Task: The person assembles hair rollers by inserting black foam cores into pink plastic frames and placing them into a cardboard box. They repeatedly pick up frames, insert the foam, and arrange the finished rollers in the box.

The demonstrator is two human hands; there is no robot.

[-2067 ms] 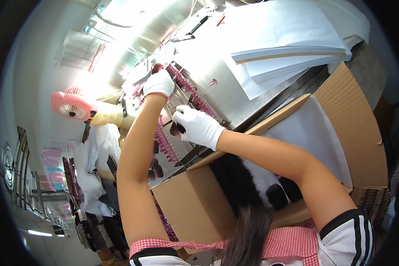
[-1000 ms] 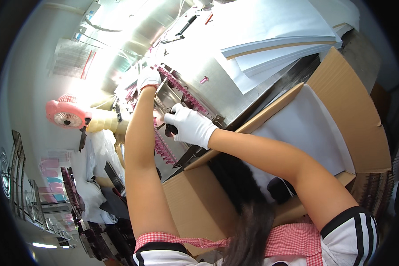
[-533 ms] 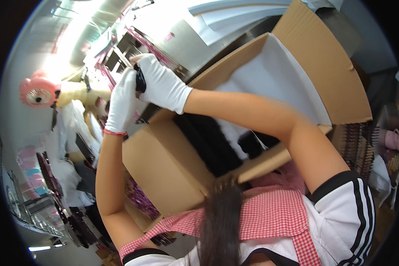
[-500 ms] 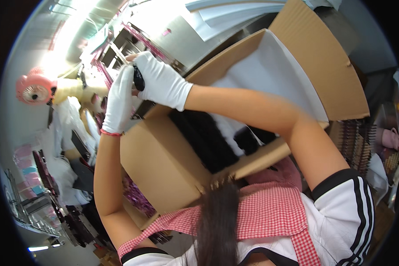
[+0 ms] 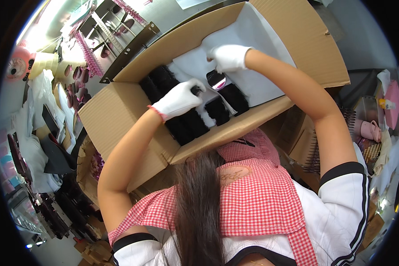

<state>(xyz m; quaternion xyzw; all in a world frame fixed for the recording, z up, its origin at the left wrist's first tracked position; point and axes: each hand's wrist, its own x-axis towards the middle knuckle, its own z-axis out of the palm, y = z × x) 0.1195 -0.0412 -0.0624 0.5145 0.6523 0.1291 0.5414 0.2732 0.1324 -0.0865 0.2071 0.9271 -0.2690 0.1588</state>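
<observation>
My left hand (image 5: 181, 98), in a white glove with a red band at the wrist, reaches into an open cardboard box (image 5: 128, 104). Its fingers are curled, and something black shows between thumb and fingers. Over the box's white lining (image 5: 188, 60), my white-gloved right hand (image 5: 230, 57) is also closed, a bare fingertip showing. Directly below it is a glossy dark oval piece (image 5: 216, 80) with a pinkish edge; whether the fingers grip it is hidden. Rows of black fuzzy bundles (image 5: 188, 126) lie under and beside my left hand. More black bundles (image 5: 235, 99) sit below the oval piece.
The box's right flap (image 5: 312, 40) stands folded outward. A metal rack (image 5: 113, 40) with pink toothed strips is beyond the box. A pink fan (image 5: 20, 64) and white plastic bags (image 5: 35, 93) are at far left. A pink cup (image 5: 369, 130) stands at right.
Both hands have come from above the rack at upper left, where they held a small black thing together, down into the box and apart. The glossy oval piece now shows in the box.
</observation>
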